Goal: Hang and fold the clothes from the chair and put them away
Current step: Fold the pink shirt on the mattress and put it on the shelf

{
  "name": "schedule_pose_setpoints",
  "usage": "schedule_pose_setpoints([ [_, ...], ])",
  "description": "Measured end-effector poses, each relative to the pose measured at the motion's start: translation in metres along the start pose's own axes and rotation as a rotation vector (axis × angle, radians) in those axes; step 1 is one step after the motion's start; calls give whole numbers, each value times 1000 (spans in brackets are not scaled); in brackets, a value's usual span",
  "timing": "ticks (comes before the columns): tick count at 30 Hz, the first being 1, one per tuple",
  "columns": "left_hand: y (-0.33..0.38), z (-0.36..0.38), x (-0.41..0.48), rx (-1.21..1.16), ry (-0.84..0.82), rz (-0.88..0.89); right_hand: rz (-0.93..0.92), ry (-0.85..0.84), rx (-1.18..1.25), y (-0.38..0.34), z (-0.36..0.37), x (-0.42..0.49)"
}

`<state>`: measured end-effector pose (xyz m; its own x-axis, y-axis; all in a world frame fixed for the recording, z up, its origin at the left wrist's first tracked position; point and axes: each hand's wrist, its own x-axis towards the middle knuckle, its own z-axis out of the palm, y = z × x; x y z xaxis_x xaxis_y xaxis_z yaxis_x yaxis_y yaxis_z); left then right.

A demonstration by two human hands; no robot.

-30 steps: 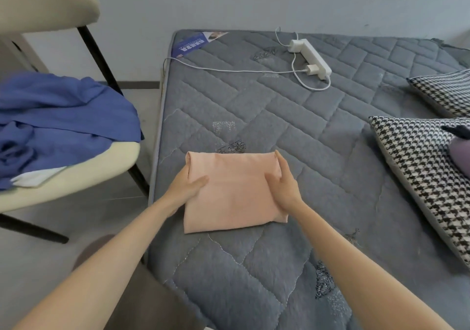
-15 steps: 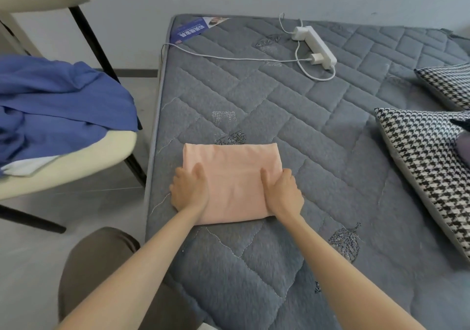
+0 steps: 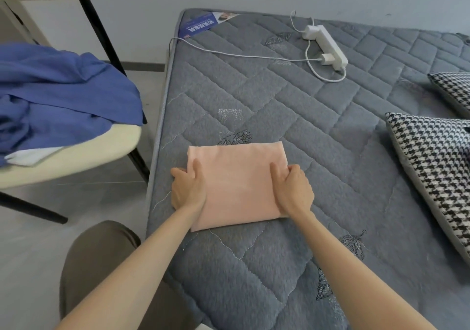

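A folded pink garment (image 3: 236,184) lies flat on the grey quilted mattress (image 3: 318,131), near its left edge. My left hand (image 3: 188,190) grips the garment's left side, thumb on top and fingers curled round the edge. On the opposite side my right hand (image 3: 292,190) holds it the same way. A crumpled blue garment (image 3: 58,95) is heaped on the cream chair (image 3: 76,162) to the left of the bed, with a bit of white cloth (image 3: 30,156) showing beneath it.
A white power strip (image 3: 328,47) with cable and plugged charger lies at the far side of the mattress. Two houndstooth pillows (image 3: 437,172) sit on the right. My knee (image 3: 101,253) is by the bed's edge, and the chair's black legs (image 3: 33,209) stand on the floor.
Both hands slid toward me along the pink garment's sides, and their fingers now curl round its side edges. The garment itself stays on the mattress.
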<state>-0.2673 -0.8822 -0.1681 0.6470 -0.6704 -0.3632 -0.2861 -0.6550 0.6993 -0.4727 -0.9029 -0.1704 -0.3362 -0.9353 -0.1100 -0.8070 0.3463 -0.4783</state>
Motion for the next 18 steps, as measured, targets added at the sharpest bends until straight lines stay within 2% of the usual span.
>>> schedule_pose_setpoints([
  [5, 11, 10, 0, 94, -37, -48, 101, -138, 108, -21, 2, 20],
  [8, 9, 7, 7, 28, -64, 10, 89, -232, 238, -24, -2, 29],
  [13, 15, -19, 12, -223, -30, 152, -23, -202, 428, -50, -20, 28],
  [18, 36, -76, 21, -353, 28, 254, -190, -226, 491, -105, -46, 26],
])
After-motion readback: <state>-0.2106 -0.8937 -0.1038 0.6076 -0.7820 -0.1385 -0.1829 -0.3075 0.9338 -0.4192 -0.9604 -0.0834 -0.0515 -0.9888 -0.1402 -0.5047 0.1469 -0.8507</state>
